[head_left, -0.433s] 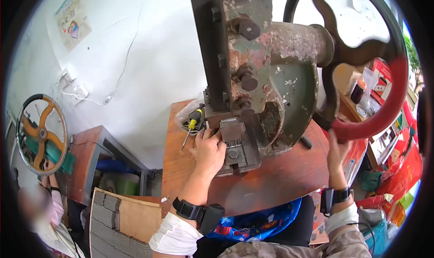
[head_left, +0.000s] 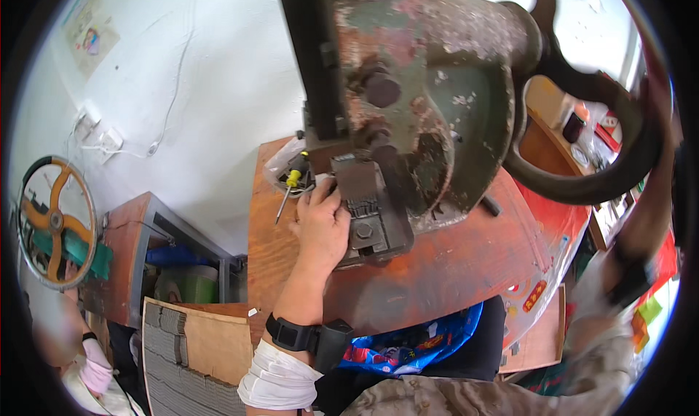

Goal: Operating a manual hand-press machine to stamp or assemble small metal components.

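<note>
My left hand [head_left: 322,226] rests against the left side of the steel die block [head_left: 358,179] at the foot of a worn green hand press [head_left: 466,110]. Its fingers are bent and drawn together at the block's edge, and whatever they grip is hidden. My right arm reaches up at the far right, where my right hand [head_left: 654,124] is beside the rim of the press's large handwheel [head_left: 582,186]. Motion smears that hand, so its fingers cannot be made out. A screwdriver [head_left: 294,175] with a yellow and black handle leans on a plastic bag left of the die.
The press stands on a reddish wooden table [head_left: 437,263]. A blue bag [head_left: 415,347] lies at my lap. Lower left, a board [head_left: 218,343] carries rows of grey metal pieces. Another person works by a second handwheel [head_left: 56,219] at far left. Shelves with boxes stand at right.
The handwheel has turned counterclockwise, its red rim section moving from lower right up to the right. My right hand has swung up and outward. My left hand stays at the die; the view has shifted.
</note>
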Available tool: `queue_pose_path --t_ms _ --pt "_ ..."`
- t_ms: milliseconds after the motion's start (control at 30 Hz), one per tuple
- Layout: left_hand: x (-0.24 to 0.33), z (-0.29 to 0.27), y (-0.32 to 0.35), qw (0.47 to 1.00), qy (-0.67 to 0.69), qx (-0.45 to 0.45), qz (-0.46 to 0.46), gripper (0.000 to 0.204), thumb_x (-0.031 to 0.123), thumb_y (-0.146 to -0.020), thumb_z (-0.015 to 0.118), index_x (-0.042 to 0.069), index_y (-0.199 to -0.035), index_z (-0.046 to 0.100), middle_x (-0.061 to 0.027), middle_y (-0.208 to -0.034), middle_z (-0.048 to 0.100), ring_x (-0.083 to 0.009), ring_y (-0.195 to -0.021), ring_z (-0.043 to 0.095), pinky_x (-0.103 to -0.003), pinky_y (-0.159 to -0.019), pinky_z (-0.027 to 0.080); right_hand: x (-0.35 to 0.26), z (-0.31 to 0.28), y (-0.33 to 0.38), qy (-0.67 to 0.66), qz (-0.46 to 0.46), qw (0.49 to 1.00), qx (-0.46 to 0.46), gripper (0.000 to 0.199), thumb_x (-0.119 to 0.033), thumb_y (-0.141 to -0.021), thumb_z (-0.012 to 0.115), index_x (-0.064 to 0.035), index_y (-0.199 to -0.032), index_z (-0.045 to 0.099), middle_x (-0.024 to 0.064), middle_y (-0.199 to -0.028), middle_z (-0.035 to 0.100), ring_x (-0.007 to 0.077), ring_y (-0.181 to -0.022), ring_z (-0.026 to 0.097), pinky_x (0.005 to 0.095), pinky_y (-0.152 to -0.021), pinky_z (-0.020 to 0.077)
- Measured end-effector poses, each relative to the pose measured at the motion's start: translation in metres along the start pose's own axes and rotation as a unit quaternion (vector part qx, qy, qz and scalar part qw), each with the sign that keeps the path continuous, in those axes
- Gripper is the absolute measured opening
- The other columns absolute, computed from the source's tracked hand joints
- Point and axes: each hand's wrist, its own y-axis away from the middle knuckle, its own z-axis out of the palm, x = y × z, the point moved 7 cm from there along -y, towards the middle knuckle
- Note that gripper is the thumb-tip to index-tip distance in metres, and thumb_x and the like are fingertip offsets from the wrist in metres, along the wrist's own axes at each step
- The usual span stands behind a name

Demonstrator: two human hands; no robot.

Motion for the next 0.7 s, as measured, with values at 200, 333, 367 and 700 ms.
queue_pose_path --t_ms 200,333,367,700 --pt "-0.017 -0.008 0.005 0.976 0.204 -0.052 0.056 0.041 0.013 -0.079 0.055 0.007 -0.119 0.061 -0.0153 -0.132 0.047 -0.0365 -0.127 0.035 -0.045 -0.107 0.028 0.116 0.049 0.133 -0.028 0.014 0.920 0.390 0.029 -0.010 -0.081 0.066 0.0011 -0.106 0.057 0.0079 -0.098 0.062 0.0142 -0.089 0.057 0.0292 -0.088 0.0415" --pt "0.017 -0.019 0.007 0.948 0.260 -0.170 0.069 0.049 0.029 -0.073 0.067 0.009 -0.117 0.063 -0.0170 -0.136 0.043 -0.0370 -0.130 0.031 -0.046 -0.108 0.025 0.030 -0.035 0.023 0.131 0.107 0.963 0.209 0.054 -0.038 -0.083 0.067 -0.0001 -0.121 0.058 0.0074 -0.101 0.064 0.0143 -0.090 0.061 0.0256 -0.083 0.0458" --pt "0.036 -0.023 0.006 0.948 0.258 -0.170 0.073 0.049 0.029 -0.073 0.067 0.009 -0.117 0.063 -0.0170 -0.136 0.043 -0.0370 -0.130 0.031 -0.046 -0.108 0.025 0.031 -0.061 -0.019 0.133 0.123 0.975 0.125 0.049 -0.036 -0.086 0.065 -0.0008 -0.121 0.058 0.0087 -0.109 0.062 0.0146 -0.095 0.060 0.0256 -0.084 0.0457" --pt "0.008 -0.041 -0.005 0.980 0.172 0.051 -0.091 0.045 0.023 -0.067 0.072 -0.002 -0.104 0.068 -0.0168 -0.082 0.070 -0.0233 -0.072 0.067 -0.033 -0.067 0.050 -0.051 -0.008 -0.154 0.308 0.084 0.948 -0.013 0.034 -0.029 -0.082 0.068 0.0046 -0.085 0.069 0.0102 -0.075 0.067 0.0175 -0.069 0.064 0.0288 -0.066 0.0504"
